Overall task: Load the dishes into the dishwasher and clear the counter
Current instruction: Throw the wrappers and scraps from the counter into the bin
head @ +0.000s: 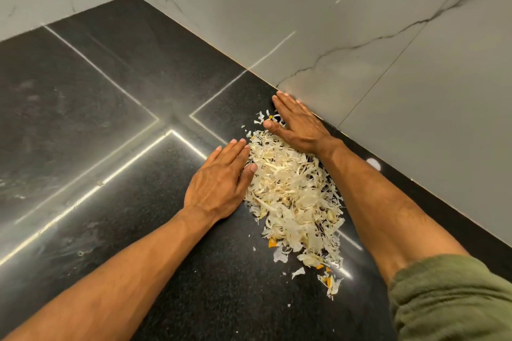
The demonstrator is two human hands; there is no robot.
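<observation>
In the head view, the person's left hand (219, 183) and right hand (297, 126) are lying flat, each grip released, flanking a pile of pale papery vegetable peelings (293, 196) on the glossy black stone tabletop (110, 133) beside the white marbled wall (360, 36). The counter-clearing step is seemingly underway; next, the hands would need to be drawing together, scooping up the scraps.

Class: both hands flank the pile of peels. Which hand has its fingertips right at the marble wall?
The right hand: its fingertips reach the marble wall. The left hand lies flat on the open black counter, across the peel pile.
</observation>
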